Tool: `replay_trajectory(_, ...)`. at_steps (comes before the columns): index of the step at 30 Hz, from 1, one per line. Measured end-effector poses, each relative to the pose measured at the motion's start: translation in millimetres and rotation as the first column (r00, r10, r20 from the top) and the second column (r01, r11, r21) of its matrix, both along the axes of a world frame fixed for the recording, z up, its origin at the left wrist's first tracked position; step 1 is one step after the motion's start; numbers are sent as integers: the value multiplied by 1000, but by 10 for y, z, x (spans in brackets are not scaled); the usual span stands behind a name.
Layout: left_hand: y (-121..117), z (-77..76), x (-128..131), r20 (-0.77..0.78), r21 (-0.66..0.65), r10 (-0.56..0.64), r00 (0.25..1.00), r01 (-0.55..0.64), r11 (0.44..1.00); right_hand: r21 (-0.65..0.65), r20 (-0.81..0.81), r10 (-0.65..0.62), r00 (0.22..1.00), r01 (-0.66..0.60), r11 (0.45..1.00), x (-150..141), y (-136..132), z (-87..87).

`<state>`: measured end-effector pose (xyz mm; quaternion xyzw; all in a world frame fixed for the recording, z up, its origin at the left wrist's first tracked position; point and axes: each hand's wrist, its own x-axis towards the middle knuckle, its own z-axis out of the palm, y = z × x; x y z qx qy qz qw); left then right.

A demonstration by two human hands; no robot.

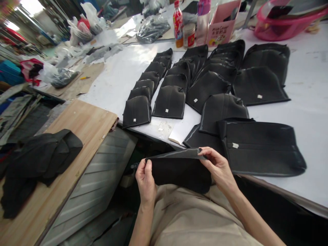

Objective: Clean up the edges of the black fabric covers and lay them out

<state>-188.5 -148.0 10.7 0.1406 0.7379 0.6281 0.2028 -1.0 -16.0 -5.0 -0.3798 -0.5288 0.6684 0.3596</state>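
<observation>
A black fabric piece [179, 171] hangs stretched between my two hands, over my lap. My left hand [146, 181] pinches its left upper corner, thumb on top. At the right upper corner, the thumb and fingers of my right hand [216, 165] close on the same piece. Its upper edge shows a greyer strip facing up. Just beyond my right hand lies a large black sewn piece [263, 147] with a small white tag. Under and beside it are other black pieces, one of them a curved-top panel [222, 112].
Overlapping rows of black panels [138, 109] lie on the white table [307, 112]. At the back stand a red-labelled bottle [178, 25], a jar [189, 36], a pink box [222, 25] and a pink basin [279, 27]. Dark cloth [43, 160] covers part of a wooden board [84, 123] at left.
</observation>
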Motion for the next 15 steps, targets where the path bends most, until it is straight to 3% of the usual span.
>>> replay_trajectory(4, -2, -20, 7, 35, 18, 29, 999, -29, 999, -9, -20, -21, 1000, 20, 1000, 14, -6, -23)
replay_trajectory(10, 6, -70, 19, 41, 58, 102, 994, -104, 993, -152, -52, -56, 997, 48, 987, -7, -25, -13)
replay_trajectory(15, 20, -61, 18, 69, 93, 114, 991, -120, 988, -195, -72, -81, 994, 65, 979, -41, -36, -16)
